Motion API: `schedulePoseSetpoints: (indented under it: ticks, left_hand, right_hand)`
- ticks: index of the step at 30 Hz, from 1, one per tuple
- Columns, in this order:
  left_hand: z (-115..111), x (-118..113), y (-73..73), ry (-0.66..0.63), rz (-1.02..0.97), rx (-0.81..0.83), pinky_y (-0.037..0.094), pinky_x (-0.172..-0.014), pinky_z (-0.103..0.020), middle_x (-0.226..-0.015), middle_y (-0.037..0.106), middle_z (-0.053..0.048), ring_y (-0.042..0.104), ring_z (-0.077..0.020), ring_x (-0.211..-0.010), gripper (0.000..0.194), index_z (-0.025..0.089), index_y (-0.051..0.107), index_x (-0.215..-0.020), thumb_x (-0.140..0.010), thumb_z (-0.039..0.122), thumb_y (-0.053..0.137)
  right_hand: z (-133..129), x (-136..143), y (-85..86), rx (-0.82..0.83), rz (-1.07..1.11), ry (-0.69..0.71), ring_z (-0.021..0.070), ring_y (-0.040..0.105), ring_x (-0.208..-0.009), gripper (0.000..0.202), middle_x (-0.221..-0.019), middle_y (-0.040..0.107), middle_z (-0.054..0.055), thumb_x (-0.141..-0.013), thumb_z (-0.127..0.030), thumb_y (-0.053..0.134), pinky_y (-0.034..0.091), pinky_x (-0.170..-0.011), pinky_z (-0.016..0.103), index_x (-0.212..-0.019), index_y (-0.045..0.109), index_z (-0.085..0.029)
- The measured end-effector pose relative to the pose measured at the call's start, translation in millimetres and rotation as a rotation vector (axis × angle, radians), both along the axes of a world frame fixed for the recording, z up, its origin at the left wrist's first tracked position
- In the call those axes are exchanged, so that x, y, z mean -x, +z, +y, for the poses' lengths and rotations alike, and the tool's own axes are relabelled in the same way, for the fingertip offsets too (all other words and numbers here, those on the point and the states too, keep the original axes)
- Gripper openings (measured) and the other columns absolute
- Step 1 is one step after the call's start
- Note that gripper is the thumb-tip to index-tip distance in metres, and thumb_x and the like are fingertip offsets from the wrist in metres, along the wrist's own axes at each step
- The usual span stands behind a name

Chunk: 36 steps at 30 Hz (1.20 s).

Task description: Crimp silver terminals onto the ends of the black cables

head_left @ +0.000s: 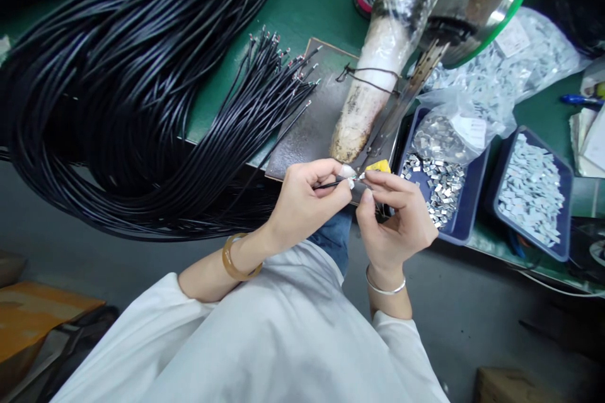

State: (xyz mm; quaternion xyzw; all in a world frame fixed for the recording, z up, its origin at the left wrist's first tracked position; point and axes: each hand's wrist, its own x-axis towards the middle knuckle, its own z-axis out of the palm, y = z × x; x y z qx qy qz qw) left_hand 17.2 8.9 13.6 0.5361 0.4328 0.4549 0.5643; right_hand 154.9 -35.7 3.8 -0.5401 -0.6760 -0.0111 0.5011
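My left hand (302,198) pinches a thin black cable (329,185) between thumb and fingers, close to its stripped end. Opposite it, my right hand (401,214) has its fingertips closed at the short, light-coloured wire ends (360,177) that stick out of the cable. Whether a small metal part is also between those fingertips is too fine to make out. Both hands meet at the bench edge, just below the rounded tip of a white, plastic-wrapped tube (363,94). A yellow piece (379,166) shows right behind my right fingers.
A large bundle of black cables (142,75) covers the left, with stripped ends (283,63) over a metal plate (302,132). At right, a blue tray (466,220) holds small metal clips (444,189) beside another tray (564,201) of pale pieces. Plastic bags (501,69) lie behind.
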Motion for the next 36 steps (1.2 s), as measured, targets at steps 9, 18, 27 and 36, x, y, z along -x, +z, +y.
schedulePoseSetpoints:
  ticks: [9, 18, 27, 36]
  left_hand:
    - [-0.7, 1.1, -0.9, -0.01, 0.002, 0.026, 0.018, -0.042, -0.017, -0.051, 0.035, 0.008, 0.025, -0.0035, -0.047, 0.002, 0.012, 0.068, -0.073, -0.073, 0.014, 0.067]
    - [-2.4, -1.1, -3.8, -0.011, -0.01, 0.029, 0.018, -0.042, -0.017, -0.051, 0.035, 0.008, 0.025, -0.0034, -0.047, 0.003, 0.013, 0.066, -0.073, -0.074, 0.016, 0.066]
    - [-2.6, 0.0, -1.9, -0.015, 0.016, -0.021, 0.018, -0.043, -0.018, -0.052, 0.033, 0.009, 0.024, -0.0038, -0.047, 0.004, 0.013, 0.065, -0.073, -0.077, 0.015, 0.065]
    - [-3.4, -1.3, -5.7, -0.019, 0.01, -0.067, 0.018, -0.043, -0.017, -0.053, 0.029, 0.01, 0.022, -0.0033, -0.048, 0.007, 0.013, 0.062, -0.072, -0.079, 0.013, 0.063]
  right_hand:
    - [-1.7, -1.9, 0.3, 0.03, -0.026, 0.006, 0.0173, 0.075, -0.09, 0.016, -0.101, 0.076, 0.004, -0.085, -0.009, 0.067, 0.064, -0.079, 0.033, -0.091, 0.062, -0.022]
    - [-2.4, -1.9, -0.8, 0.031, -0.008, 0.015, 0.0161, 0.075, -0.09, 0.017, -0.099, 0.077, 0.004, -0.084, -0.007, 0.069, 0.063, -0.081, 0.031, -0.091, 0.062, -0.021]
    - [-1.4, -0.9, 2.0, 0.022, -0.021, -0.001, 0.0164, 0.075, -0.09, 0.017, -0.101, 0.077, 0.004, -0.084, -0.008, 0.069, 0.064, -0.08, 0.032, -0.091, 0.062, -0.022]
    - [-1.1, -1.9, 1.3, 0.027, -0.022, 0.01, 0.0159, 0.075, -0.09, 0.018, -0.101, 0.077, 0.004, -0.083, -0.005, 0.069, 0.063, -0.081, 0.031, -0.09, 0.063, -0.021]
